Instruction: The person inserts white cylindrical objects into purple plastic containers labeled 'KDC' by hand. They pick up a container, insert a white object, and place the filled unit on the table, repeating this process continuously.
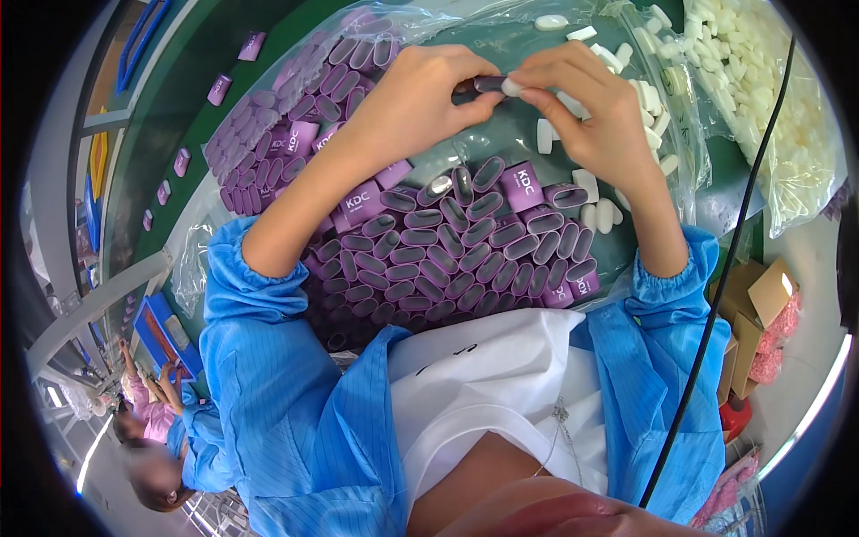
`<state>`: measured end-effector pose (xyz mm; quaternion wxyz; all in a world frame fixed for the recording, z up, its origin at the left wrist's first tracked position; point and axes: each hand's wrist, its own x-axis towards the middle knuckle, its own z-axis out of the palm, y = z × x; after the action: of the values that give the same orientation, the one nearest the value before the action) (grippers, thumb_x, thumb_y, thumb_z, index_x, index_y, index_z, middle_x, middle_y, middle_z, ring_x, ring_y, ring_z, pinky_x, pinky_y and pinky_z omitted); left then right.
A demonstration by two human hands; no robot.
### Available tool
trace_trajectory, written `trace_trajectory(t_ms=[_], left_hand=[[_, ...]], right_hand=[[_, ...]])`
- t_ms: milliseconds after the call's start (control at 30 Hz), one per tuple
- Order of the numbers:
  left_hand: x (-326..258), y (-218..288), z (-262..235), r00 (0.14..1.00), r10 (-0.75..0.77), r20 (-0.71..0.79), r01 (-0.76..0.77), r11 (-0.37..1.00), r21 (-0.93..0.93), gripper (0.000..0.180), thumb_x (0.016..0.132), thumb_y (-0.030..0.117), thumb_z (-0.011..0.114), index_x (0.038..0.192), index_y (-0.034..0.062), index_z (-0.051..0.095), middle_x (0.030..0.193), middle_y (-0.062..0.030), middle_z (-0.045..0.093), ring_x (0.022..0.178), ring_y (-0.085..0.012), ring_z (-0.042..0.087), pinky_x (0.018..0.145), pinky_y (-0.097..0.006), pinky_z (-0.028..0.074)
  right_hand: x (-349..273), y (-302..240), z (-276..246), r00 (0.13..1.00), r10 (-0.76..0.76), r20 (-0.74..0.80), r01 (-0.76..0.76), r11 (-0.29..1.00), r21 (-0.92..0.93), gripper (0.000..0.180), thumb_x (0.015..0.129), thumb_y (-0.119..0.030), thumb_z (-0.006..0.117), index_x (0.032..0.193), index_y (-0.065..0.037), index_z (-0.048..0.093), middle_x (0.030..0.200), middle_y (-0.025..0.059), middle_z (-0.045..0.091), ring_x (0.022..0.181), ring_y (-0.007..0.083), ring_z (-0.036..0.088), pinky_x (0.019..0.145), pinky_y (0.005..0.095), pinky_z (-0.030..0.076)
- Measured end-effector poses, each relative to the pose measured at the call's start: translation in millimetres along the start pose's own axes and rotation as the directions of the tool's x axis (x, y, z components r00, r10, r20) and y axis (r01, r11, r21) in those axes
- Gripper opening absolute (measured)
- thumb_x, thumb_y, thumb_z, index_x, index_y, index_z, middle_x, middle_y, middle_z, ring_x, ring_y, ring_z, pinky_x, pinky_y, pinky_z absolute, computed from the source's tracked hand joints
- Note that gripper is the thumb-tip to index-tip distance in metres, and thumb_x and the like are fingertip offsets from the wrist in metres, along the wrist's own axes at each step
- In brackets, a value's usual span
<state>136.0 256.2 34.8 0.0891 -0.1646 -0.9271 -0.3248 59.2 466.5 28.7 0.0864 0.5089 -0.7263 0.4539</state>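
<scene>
Near the top middle, my left hand (440, 82) grips a small purple oval tube (489, 83) with its open end toward the right. My right hand (586, 103) pinches a white oval piece (511, 87) against that end; how far it sits inside is hidden by my fingers. Below both hands lies a large heap of purple oval tubes (445, 259), many with their grey hollow ends facing up. White oval pieces (653, 98) are scattered beside and beyond my right hand, one white piece (551, 21) lying at the far edge.
A transparent bag of off-white pieces (761, 107) lies at the right. A black cable (747, 192) crosses that side. Spaced purple tubes (217, 89) sit on a green belt (204, 134) at left. A blue bin (166, 336) and co-workers are lower left; a cardboard box (750, 309) is lower right.
</scene>
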Motion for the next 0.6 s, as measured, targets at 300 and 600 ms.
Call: trace_trajectory(t_ms=[300,600], left_hand=[[1,-6,6,0.981,-0.161,0.105,0.177,0.970,-0.165,0.022,0.079,0.007,0.079,0.098,-0.0010,0.072,0.087,-0.0085,0.069,0.076,-0.0161,0.068,0.074,-0.028,0.055],[0,-9,7,0.979,-0.167,0.117,0.184,0.970,-0.157,0.021,0.078,0.006,0.079,0.097,-0.0012,0.072,0.086,-0.0081,0.069,0.078,-0.0150,0.068,0.074,-0.027,0.055]], right_hand=[[6,2,15,0.976,-0.199,0.084,0.209,0.969,-0.136,0.025,0.068,0.005,0.070,0.093,0.001,0.069,0.092,0.0098,0.064,0.088,0.0282,0.061,0.075,0.0377,0.053],[4,0,22,0.985,-0.162,0.061,0.167,0.982,-0.090,0.028,0.069,0.006,0.068,0.097,0.000,0.070,0.094,0.0093,0.066,0.088,0.0280,0.063,0.075,0.0370,0.054]])
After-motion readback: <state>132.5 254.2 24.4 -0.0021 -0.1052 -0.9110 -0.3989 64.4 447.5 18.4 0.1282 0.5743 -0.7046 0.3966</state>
